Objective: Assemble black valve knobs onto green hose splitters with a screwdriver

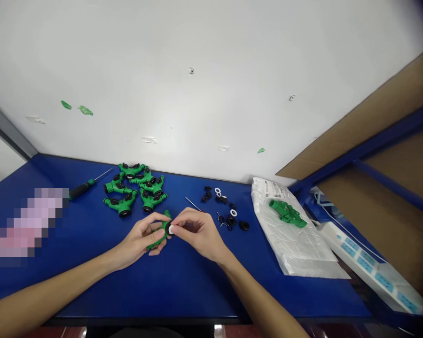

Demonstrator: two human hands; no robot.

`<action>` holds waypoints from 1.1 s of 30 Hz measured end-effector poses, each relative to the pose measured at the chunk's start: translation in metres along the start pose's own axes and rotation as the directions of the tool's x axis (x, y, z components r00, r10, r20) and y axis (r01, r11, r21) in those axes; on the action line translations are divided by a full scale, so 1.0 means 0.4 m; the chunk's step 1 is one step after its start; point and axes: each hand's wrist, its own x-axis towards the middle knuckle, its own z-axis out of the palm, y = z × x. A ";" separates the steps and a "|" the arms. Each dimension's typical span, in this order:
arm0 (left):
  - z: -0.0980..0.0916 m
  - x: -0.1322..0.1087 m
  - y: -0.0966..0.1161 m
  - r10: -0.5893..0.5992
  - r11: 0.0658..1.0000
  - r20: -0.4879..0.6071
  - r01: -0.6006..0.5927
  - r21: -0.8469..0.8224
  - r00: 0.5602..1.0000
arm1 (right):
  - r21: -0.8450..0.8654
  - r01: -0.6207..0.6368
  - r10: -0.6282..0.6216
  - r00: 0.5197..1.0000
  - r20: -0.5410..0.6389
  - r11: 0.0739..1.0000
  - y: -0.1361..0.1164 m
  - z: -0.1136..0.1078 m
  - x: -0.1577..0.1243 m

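My left hand (144, 237) is wrapped round a green Y-shaped hose splitter (166, 217) with a black collar, held low over the blue table. Pinched in the fingertips of my right hand (197, 232) is a white ring washer (171, 229), set against the collar's opening. How far in the washer sits is hidden by the fingers. Behind my left hand lies a group of several green splitters (153, 201) with black valve levers. Right of my right hand are a loose white washer (233, 213), a black ring (244, 226) and small black parts (223, 199).
A green-handled screwdriver (82, 188) lies at the left, near a pixelated patch. Another thin metal shaft (193, 204) points out behind my right hand. At the right, green parts (288, 213) rest on a white plastic bag (303, 253), beside a power strip (370, 265). A white wall backs the table.
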 end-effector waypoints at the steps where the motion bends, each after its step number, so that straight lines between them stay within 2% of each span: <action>1: 0.000 0.000 0.001 0.000 1.000 0.001 0.000 -0.004 1.000 | -0.005 -0.014 0.014 1.000 -0.002 1.000 0.001 0.001 0.002; 6: -0.007 0.000 -0.002 0.014 1.000 0.030 -0.014 -0.010 0.999 | 0.118 -0.110 0.106 0.994 0.040 0.987 0.009 -0.002 0.007; 10: -0.008 -0.001 -0.007 0.014 1.000 0.035 -0.014 0.001 0.999 | 0.294 -0.241 0.218 0.970 0.108 0.925 0.024 -0.001 0.011; 14: -0.008 0.000 -0.012 0.020 0.999 0.040 -0.021 0.026 0.999 | 0.386 -0.301 0.259 0.953 0.159 0.872 0.032 0.001 0.010; 19: -0.009 -0.002 -0.014 0.025 0.998 0.046 -0.028 0.058 0.999 | 0.395 -0.314 0.258 0.947 0.189 0.863 0.031 0.010 0.009; 30: -0.026 0.003 -0.026 0.009 0.994 0.023 -0.011 0.108 1.000 | 0.389 -0.216 0.205 0.976 0.070 0.896 0.042 0.037 0.004; 33: -0.019 0.002 -0.020 0.004 0.996 0.053 -0.009 0.084 0.999 | 0.430 -0.242 0.213 0.970 0.115 0.870 0.044 0.029 0.002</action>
